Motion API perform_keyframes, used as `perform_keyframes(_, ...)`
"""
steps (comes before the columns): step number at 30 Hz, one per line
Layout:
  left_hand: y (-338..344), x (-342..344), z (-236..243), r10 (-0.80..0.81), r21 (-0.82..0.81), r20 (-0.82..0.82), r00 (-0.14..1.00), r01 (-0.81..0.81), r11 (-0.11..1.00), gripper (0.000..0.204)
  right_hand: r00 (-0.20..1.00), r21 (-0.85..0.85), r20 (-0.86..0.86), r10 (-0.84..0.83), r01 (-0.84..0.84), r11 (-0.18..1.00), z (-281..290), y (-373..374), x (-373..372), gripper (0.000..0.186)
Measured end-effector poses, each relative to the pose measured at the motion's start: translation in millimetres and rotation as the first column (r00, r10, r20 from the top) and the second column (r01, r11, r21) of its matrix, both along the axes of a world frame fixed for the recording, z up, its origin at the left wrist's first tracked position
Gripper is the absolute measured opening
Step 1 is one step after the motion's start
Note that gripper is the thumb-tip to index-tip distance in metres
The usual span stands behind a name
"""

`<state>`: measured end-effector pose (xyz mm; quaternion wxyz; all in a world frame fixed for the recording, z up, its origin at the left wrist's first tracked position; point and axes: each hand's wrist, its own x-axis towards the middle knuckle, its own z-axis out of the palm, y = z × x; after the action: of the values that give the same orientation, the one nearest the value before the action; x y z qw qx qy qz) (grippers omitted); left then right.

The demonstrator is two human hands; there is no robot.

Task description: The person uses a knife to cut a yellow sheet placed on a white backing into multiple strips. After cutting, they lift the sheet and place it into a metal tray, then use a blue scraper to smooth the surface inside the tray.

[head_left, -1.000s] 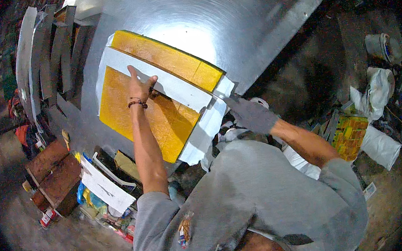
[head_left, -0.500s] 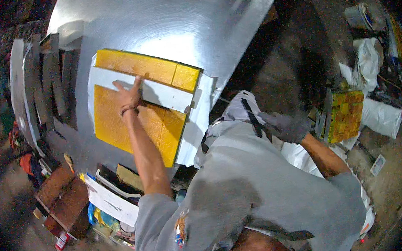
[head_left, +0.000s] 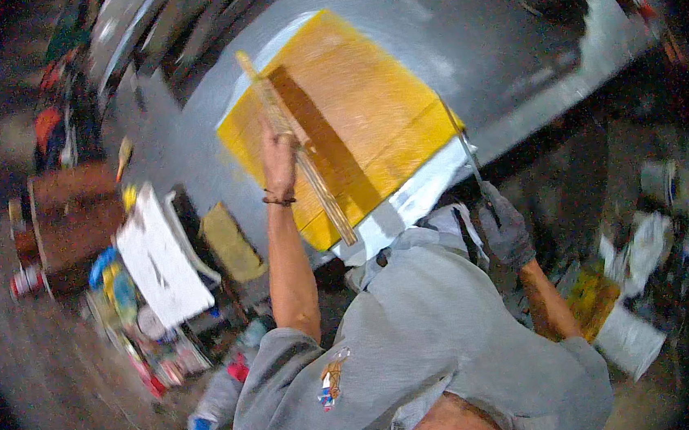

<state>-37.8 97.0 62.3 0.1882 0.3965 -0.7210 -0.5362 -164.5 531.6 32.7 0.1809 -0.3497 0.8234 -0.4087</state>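
My left hand (head_left: 278, 162) is closed round a long narrow yellow strip (head_left: 324, 190), turned on its edge above a yellow slab (head_left: 380, 101). The strip casts a dark shadow across the slab. Cut lines cross the slab, which lies on a white sheet (head_left: 432, 181) on the metal table. My right hand (head_left: 506, 227), in a grey glove, grips a long thin metal blade (head_left: 471, 151) that looks like a knife. Its tip points up beside the slab's right corner. Motion blurs the picture, and the blade's handle is mostly hidden in the glove.
The metal table (head_left: 505, 78) runs beyond the slab, with dark strips at its back. A brush (head_left: 124, 156) and a yellowish block (head_left: 232, 241) lie left of my arm, near a white board (head_left: 164, 255). Another yellow slab (head_left: 594, 304) stands low at the right.
My left hand, earlier spread on the slab by the far strip, now holds a strip up on edge. My right hand has come up to the table edge with the blade showing. The view has turned.
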Motion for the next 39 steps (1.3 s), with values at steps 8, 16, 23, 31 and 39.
perform_keyframes(8,-7,228,-8,0.307,-0.421,0.495,0.813,-0.085,0.903,0.082,0.909,-0.07,0.128,0.395,-0.39,0.918,4,-194,105,0.053)
perform_keyframes(16,-48,334,-23,0.451,-0.443,0.668,0.592,-0.171,0.88,0.071,0.828,0.023,0.24,0.506,-0.526,0.85,-63,-397,293,0.062)
perform_keyframes(23,-67,377,-72,0.381,-0.303,0.49,0.784,-0.257,0.918,0.051,0.727,0.108,0.232,0.646,-0.679,0.726,-17,-434,344,0.057)
perform_keyframes(31,-32,280,-54,0.342,-0.616,0.154,0.927,-0.181,0.767,0.045,0.779,-0.007,0.129,0.614,-0.619,0.786,-19,-324,242,0.055)
perform_keyframes(39,-12,163,-107,0.204,-0.319,-0.033,0.978,-0.204,0.926,0.056,0.992,-0.129,-0.122,-0.018,0.002,0.992,-26,-203,0,0.043)
